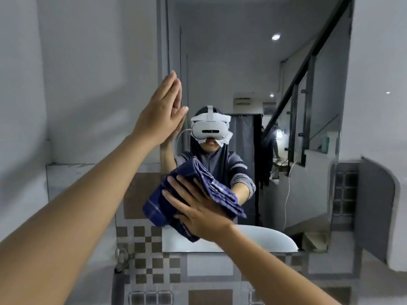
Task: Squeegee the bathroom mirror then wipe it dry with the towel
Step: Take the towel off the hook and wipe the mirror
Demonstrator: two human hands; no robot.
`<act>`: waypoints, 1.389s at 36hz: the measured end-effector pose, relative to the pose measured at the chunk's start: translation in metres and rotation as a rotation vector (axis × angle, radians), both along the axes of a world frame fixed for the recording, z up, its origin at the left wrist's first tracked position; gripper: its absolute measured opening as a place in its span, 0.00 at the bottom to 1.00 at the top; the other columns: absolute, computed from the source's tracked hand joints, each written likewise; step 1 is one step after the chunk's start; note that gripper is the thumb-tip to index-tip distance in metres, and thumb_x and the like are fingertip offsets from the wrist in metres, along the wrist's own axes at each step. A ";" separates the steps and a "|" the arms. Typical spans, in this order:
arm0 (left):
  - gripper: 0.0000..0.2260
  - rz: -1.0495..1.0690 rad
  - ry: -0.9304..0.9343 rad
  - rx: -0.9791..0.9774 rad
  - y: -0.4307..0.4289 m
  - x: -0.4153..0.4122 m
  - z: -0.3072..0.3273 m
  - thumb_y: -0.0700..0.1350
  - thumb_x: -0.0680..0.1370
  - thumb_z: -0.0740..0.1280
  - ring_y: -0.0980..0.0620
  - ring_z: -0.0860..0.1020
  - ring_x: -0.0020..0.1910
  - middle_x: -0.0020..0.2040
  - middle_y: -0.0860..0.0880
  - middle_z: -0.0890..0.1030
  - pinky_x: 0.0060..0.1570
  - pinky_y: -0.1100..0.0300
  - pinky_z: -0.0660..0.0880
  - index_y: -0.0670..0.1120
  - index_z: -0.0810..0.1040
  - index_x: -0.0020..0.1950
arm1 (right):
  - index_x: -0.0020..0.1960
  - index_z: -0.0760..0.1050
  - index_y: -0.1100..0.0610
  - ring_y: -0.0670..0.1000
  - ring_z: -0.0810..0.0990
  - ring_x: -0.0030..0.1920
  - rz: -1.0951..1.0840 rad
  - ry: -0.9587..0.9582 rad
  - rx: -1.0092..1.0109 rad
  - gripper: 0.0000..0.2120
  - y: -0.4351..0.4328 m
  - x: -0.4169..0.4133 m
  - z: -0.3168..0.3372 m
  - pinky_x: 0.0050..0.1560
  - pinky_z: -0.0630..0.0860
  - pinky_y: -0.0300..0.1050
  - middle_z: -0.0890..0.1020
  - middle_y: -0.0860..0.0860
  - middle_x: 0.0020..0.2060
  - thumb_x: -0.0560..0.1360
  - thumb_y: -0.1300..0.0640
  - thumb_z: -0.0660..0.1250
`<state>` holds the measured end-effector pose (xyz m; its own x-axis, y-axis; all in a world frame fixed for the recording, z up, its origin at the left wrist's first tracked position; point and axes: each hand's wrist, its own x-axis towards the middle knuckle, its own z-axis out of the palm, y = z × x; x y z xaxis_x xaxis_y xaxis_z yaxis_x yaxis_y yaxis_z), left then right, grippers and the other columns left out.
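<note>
The bathroom mirror (253, 62) hangs on the wall ahead and reflects a person with a white headset. My right hand (198, 212) presses a folded dark blue checked towel (158, 205) flat against the lower left part of the glass, fingers spread over the cloth. My left hand (160, 115) rests flat against the mirror's left edge higher up, fingers straight and together, holding nothing. No squeegee is in view.
Brown and white checked wall tiles (145, 245) run under the mirror. A metal tap fitting (120, 258) sticks out at lower left. A grey arched wall ledge (378, 208) juts out on the right. The mirror reflects a white basin rim, a staircase railing and a curtain.
</note>
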<state>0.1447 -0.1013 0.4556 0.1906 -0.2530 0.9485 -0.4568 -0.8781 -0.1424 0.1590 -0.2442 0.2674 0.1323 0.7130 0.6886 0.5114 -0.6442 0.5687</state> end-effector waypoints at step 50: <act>0.28 0.025 0.055 -0.072 -0.016 0.014 -0.071 0.52 0.79 0.50 0.44 0.48 0.75 0.76 0.40 0.50 0.69 0.69 0.39 0.38 0.49 0.74 | 0.74 0.57 0.51 0.52 0.55 0.74 -0.136 0.062 0.045 0.28 0.000 -0.006 -0.081 0.72 0.51 0.52 0.61 0.52 0.74 0.76 0.46 0.56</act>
<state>0.1592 -0.1168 0.3846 0.2482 -0.1794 0.9520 -0.4404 -0.8962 -0.0540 0.1529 -0.2442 0.1869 0.2686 0.6540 0.7072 0.4507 -0.7342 0.5078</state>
